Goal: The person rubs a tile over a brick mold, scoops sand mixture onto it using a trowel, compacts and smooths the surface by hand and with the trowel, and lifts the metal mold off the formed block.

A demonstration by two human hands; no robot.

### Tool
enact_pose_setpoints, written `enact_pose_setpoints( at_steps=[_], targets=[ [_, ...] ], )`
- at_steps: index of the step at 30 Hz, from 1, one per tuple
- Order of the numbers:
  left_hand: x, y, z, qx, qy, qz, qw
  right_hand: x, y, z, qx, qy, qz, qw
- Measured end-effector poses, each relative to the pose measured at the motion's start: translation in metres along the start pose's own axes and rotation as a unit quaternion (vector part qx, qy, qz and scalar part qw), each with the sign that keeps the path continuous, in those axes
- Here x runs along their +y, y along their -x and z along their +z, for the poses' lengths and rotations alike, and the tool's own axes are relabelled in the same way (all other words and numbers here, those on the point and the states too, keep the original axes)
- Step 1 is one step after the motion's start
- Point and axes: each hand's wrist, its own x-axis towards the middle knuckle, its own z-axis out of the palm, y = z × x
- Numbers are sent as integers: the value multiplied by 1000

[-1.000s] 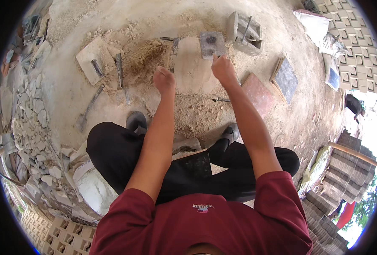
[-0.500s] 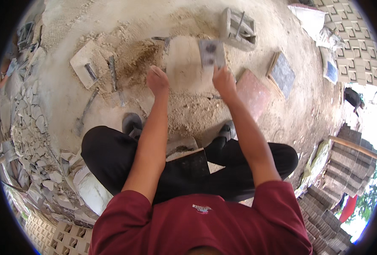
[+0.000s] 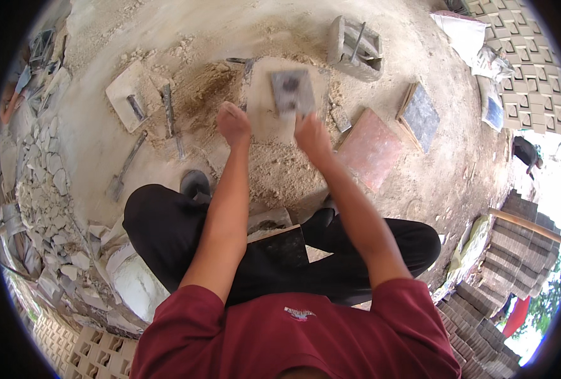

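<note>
Past a trowel (image 3: 124, 172) lying aslant on the ground, handle up and to the right, and a pale handled board (image 3: 124, 95), bending the left hand (image 3: 234, 123) into a fist beside the left edge of a sandy slab (image 3: 259, 91) (impossible to say whether around anything). Pointing the grey plate (image 3: 293, 91) away from the body above the slab, slightly longer axis nearly straight out, far end leaning left; contact unclear. Wrapping the right hand (image 3: 312, 134) around the plate's near end, left of a reddish board (image 3: 370, 148).
</note>
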Motion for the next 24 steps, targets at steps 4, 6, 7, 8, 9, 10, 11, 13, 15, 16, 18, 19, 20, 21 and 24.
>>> enact_pose_setpoints(
  at_steps=[4,6,7,8,9,10,11,13,15,16,18,19,20,21,24],
  targets=[
    [-12,-7,1,78,29,-1,997,-10,-79,-38,-5,-123,99,987],
    [-10,-5,3,25,44,-35,998,-5,-73,-37,5,-95,71,993],
    [-2,-4,6,-35,63,-66,995,7,-57,-19,-78,52,-21,995],
    [-13,-8,2,-25,59,-68,996,-8,-23,-2,-57,87,-66,992],
    [-29,-12,-1,12,50,-76,996,-24,12,12,-29,121,-111,986],
    [-36,-16,-2,45,44,-82,995,-47,40,15,-71,9,-9,997],
    [-31,-12,0,43,49,-82,994,-60,70,16,-88,-91,111,986],
    [-26,-5,-6,8,85,-109,990,-76,76,-8,-141,-94,129,977],
    [-25,-8,-10,-33,100,-110,988,-76,58,-12,-127,-64,22,990],
    [-14,-3,-2,-49,109,-96,988,-52,40,13,-68,62,-81,992],
    [-17,-6,-2,-36,136,-95,986,-57,-17,3,9,-39,-51,998],
    [-14,-8,2,-35,137,-94,986,-57,-52,-8,13,-98,11,995],
    [-14,-11,5,-25,164,-75,983,-62,-73,-15,14,-158,70,985],
    [-27,-12,-1,-14,181,-61,982,-73,-65,-13,2,-164,65,984],
    [-26,-16,4,8,260,-65,964,-73,-46,-3,-29,-168,66,983]
  ],
)
